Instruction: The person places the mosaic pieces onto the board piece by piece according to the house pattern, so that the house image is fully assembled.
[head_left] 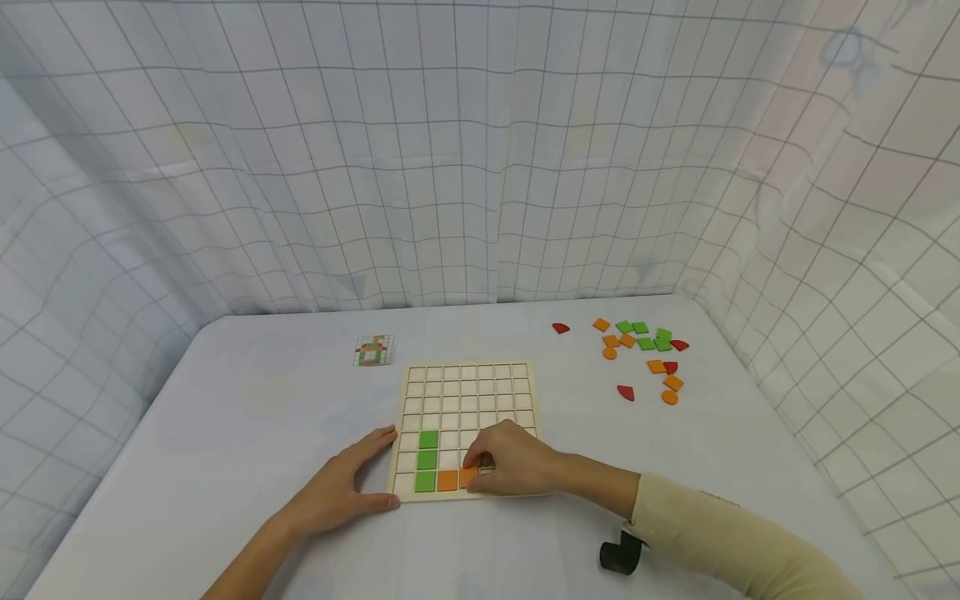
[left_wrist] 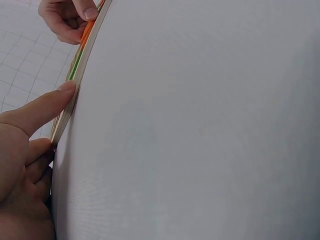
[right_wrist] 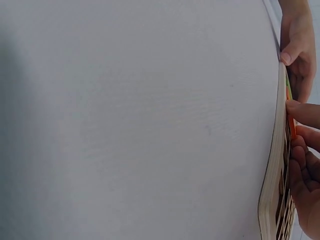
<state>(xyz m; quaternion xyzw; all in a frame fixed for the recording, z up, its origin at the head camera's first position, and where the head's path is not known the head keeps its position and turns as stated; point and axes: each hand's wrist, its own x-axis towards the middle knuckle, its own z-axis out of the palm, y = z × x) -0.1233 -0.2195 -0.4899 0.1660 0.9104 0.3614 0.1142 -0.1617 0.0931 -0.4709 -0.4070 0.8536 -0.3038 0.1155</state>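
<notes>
White back curtain printed with a thin dark grid hangs in soft folds beyond the far edge of the white tabletop. Similar grid-patterned fabric, the left curtain and the right curtain, rises along its left and right edges, the right one tinged faintly pink near the top. The light is soft and diffuse.

In the head view we get soft, even light over the white table and gridded curtain, with a faint shadow beside the left hand towards seven o'clock. Our wrist views look greyer, dimming near three o'clock in the left one and nine in the right, with faint rippling across the tabletop.
</notes>
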